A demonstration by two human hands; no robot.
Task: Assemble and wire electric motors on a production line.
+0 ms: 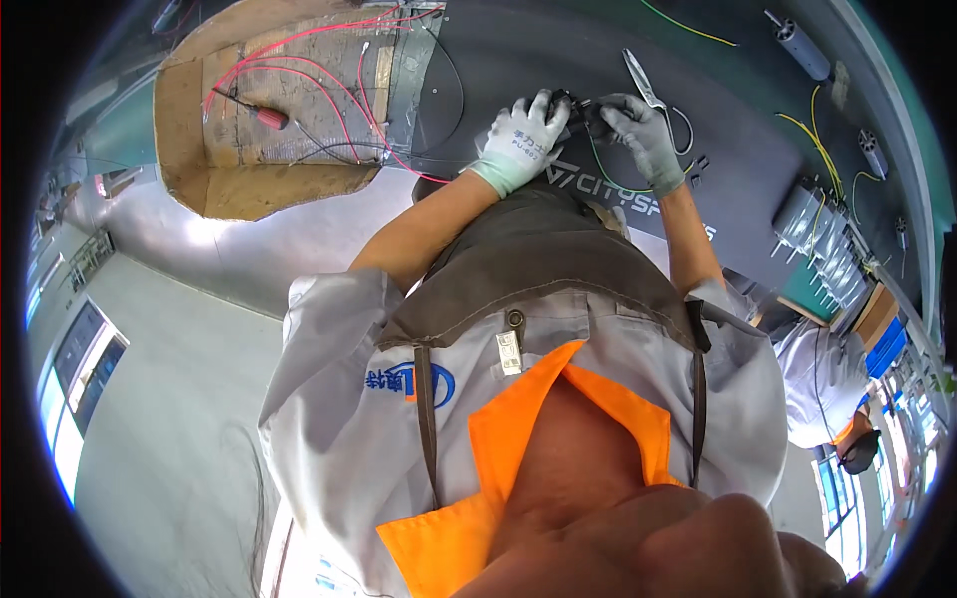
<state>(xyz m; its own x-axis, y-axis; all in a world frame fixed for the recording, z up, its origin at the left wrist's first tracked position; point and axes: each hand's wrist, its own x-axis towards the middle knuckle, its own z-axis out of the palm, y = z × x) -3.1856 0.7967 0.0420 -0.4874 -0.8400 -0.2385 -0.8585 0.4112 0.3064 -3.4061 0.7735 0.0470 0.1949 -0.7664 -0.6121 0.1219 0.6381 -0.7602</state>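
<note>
In the upper centre of the frame, the left hand in a white knitted glove (523, 135) appears closed on a small black part (576, 104), mostly hidden, above the dark printed desk (538, 50). The right hand in a greyed white glove (643, 138) has bent fingers beside it; whether that grip is closed I cannot tell. The part looks light and stiff, best pinched by its body; the thin green wire (628, 189) looks flexible and easily strained.
</note>
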